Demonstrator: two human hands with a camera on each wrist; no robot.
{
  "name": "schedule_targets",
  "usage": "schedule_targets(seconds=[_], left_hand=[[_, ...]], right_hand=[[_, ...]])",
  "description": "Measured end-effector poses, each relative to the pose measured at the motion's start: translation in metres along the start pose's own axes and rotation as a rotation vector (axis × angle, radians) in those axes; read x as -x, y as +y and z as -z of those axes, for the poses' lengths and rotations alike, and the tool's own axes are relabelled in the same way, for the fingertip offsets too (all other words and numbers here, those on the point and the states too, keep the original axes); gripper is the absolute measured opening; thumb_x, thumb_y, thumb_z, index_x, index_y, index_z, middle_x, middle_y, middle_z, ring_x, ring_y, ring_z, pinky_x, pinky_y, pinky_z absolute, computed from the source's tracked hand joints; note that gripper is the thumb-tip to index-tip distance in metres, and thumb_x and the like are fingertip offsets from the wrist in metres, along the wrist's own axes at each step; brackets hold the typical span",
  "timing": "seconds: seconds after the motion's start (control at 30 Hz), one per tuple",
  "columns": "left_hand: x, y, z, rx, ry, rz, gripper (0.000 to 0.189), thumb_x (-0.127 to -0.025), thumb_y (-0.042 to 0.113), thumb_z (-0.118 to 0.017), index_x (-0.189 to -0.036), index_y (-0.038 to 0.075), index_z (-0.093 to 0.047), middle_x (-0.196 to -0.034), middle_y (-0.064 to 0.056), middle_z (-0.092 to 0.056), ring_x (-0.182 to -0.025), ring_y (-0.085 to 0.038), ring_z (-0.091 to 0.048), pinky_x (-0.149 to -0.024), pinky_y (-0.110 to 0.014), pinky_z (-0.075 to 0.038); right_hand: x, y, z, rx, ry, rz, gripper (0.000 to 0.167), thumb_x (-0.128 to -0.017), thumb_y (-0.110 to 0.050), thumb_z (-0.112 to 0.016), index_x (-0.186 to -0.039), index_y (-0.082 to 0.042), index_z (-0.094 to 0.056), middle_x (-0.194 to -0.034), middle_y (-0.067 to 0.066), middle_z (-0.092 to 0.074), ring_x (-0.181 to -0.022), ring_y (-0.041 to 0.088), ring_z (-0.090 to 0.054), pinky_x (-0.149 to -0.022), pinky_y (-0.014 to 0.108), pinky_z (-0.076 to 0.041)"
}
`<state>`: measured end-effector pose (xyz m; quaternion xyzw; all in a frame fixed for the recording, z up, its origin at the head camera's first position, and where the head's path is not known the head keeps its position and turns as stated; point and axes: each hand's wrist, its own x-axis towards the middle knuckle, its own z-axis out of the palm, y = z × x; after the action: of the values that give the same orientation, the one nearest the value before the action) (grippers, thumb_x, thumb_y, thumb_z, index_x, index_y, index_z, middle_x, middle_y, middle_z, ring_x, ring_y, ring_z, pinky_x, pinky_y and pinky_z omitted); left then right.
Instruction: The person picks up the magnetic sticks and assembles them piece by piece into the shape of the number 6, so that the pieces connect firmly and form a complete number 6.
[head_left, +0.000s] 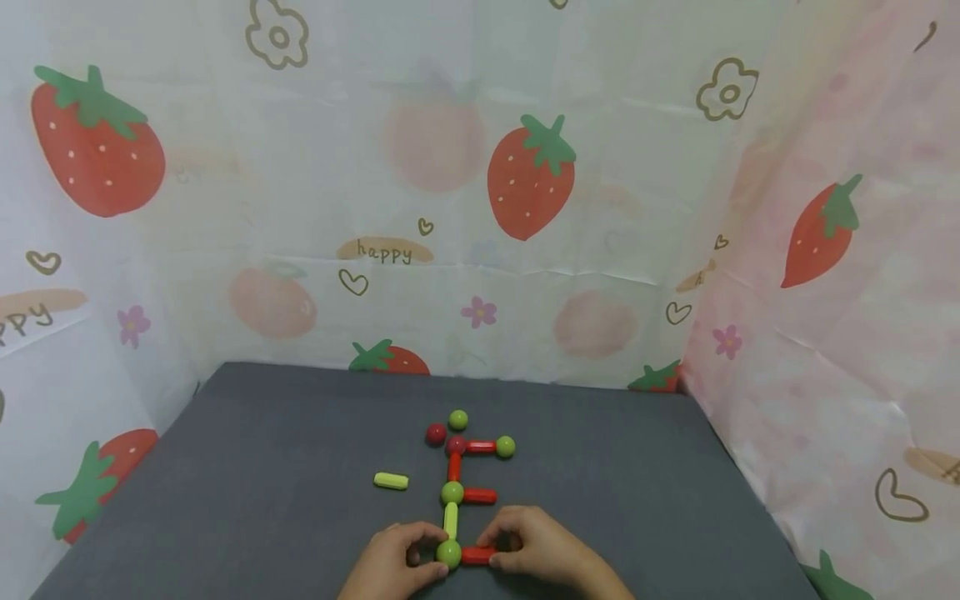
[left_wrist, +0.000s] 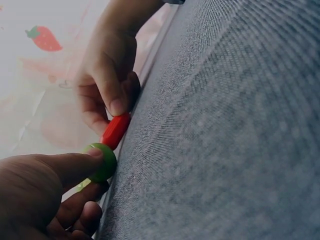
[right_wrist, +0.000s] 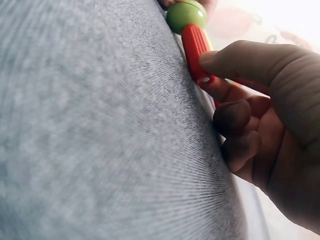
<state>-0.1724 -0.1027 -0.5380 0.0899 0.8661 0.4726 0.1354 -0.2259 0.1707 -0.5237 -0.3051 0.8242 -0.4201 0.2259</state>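
Note:
Near the table's front, my left hand [head_left: 396, 560] pinches a green ball [head_left: 448, 554] between thumb and fingers. My right hand [head_left: 542, 546] pinches the outer end of a red rod [head_left: 476, 556], whose other end meets that ball; the right wrist view shows a small pale spot on the rod's tip. From the ball a yellow-green rod [head_left: 451, 521] runs back to a middle green ball [head_left: 452, 493], which bears a red rod [head_left: 480, 496] pointing right. Another red rod [head_left: 454, 467] continues to a red ball [head_left: 456, 446], joined by a red rod [head_left: 481, 447] to a green ball [head_left: 506, 447].
A loose red ball [head_left: 436, 433] and a loose green ball [head_left: 458, 419] lie behind the joined pieces. To the left lies a yellow-green rod [head_left: 392, 481]. The dark grey table [head_left: 300, 442] is bordered by strawberry-print curtains [head_left: 450, 275].

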Motion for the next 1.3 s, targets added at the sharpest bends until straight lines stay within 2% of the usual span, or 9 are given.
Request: schedule_targets(seconds=[0.17, 0.33, 0.57, 0.77, 0.83, 0.9, 1.0, 1.13, 1.3], left_hand=[[0.0, 0.001, 0.002, 0.056, -0.028, 0.017, 0.033, -0.083, 0.034, -0.085, -0.113, 0.024, -0.075, -0.092, 0.004, -0.066, -0.076, -0.018, -0.053, -0.063, -0.034, -0.042], [0.0, 0.004, 0.007, 0.082, -0.052, -0.025, 0.028, -0.084, 0.03, -0.085, -0.11, 0.021, -0.075, -0.091, 0.005, -0.069, -0.071, -0.017, -0.055, -0.059, -0.03, -0.043], [-0.01, 0.02, 0.022, -0.018, 0.009, -0.069, 0.026, -0.085, 0.028, -0.084, -0.106, 0.018, -0.074, -0.098, 0.006, -0.072, -0.074, -0.012, -0.058, -0.062, -0.028, -0.046], [-0.029, 0.034, 0.031, -0.092, 0.069, -0.138, 0.025, -0.086, 0.022, -0.083, -0.108, 0.015, -0.075, -0.102, 0.0, -0.072, -0.063, -0.012, -0.054, -0.053, -0.028, -0.045], [-0.036, 0.036, 0.031, -0.115, 0.07, -0.148, 0.025, -0.086, 0.022, -0.083, -0.109, 0.017, -0.075, -0.103, 0.001, -0.071, -0.061, -0.013, -0.053, -0.052, -0.029, -0.044], [-0.044, 0.036, 0.029, -0.147, 0.069, -0.166, 0.026, -0.087, 0.024, -0.083, -0.11, 0.018, -0.075, -0.104, 0.002, -0.07, -0.066, -0.013, -0.054, -0.057, -0.03, -0.046], [-0.056, 0.035, 0.025, -0.2, 0.06, -0.201, 0.027, -0.087, 0.027, -0.083, -0.112, 0.018, -0.075, -0.108, 0.005, -0.071, -0.085, -0.016, -0.064, -0.072, -0.037, -0.053], [-0.071, 0.034, 0.021, -0.231, 0.031, -0.238, 0.029, -0.088, 0.028, -0.082, -0.114, 0.017, -0.075, -0.11, 0.006, -0.072, -0.106, -0.019, -0.067, -0.09, -0.045, -0.054], [-0.082, 0.036, 0.018, -0.276, -0.008, -0.262, 0.031, -0.087, 0.025, -0.082, -0.116, 0.015, -0.076, -0.108, 0.007, -0.073, -0.098, -0.013, -0.066, -0.086, -0.041, -0.055]], right_hand=[[0.001, 0.002, -0.002, -0.051, 0.004, -0.033, 0.017, -0.091, -0.016, -0.078, -0.106, -0.024, -0.079, -0.1, -0.006, -0.071, -0.069, 0.004, -0.055, -0.062, 0.021, -0.045], [0.001, 0.003, -0.003, -0.068, 0.011, -0.038, 0.017, -0.091, -0.015, -0.078, -0.106, -0.022, -0.079, -0.101, -0.005, -0.071, -0.07, 0.005, -0.055, -0.062, 0.021, -0.045], [0.003, 0.003, -0.002, -0.064, 0.013, -0.033, 0.018, -0.091, -0.015, -0.077, -0.108, -0.022, -0.078, -0.102, -0.007, -0.07, -0.07, 0.006, -0.055, -0.063, 0.022, -0.045], [0.004, 0.004, -0.001, -0.033, 0.005, -0.01, 0.018, -0.092, -0.017, -0.077, -0.109, -0.024, -0.078, -0.103, -0.01, -0.07, -0.071, 0.004, -0.056, -0.065, 0.022, -0.046], [0.003, 0.004, -0.001, -0.019, 0.005, 0.002, 0.018, -0.092, -0.018, -0.077, -0.11, -0.024, -0.078, -0.103, -0.01, -0.07, -0.072, 0.003, -0.056, -0.066, 0.021, -0.047], [0.003, 0.004, -0.001, -0.007, 0.008, 0.01, 0.018, -0.092, -0.019, -0.078, -0.11, -0.024, -0.078, -0.102, -0.01, -0.07, -0.071, 0.003, -0.056, -0.065, 0.021, -0.046], [0.003, 0.003, -0.001, 0.01, 0.013, 0.016, 0.018, -0.091, -0.02, -0.079, -0.109, -0.024, -0.078, -0.101, -0.011, -0.07, -0.07, 0.002, -0.055, -0.064, 0.02, -0.046], [0.004, 0.004, -0.002, 0.023, 0.02, 0.029, 0.018, -0.091, -0.021, -0.079, -0.109, -0.024, -0.078, -0.101, -0.01, -0.07, -0.069, 0.001, -0.055, -0.064, 0.02, -0.046], [0.003, 0.007, -0.002, 0.031, 0.026, 0.037, 0.019, -0.091, -0.02, -0.079, -0.109, -0.025, -0.078, -0.101, -0.006, -0.071, -0.067, 0.001, -0.054, -0.062, 0.019, -0.045]])
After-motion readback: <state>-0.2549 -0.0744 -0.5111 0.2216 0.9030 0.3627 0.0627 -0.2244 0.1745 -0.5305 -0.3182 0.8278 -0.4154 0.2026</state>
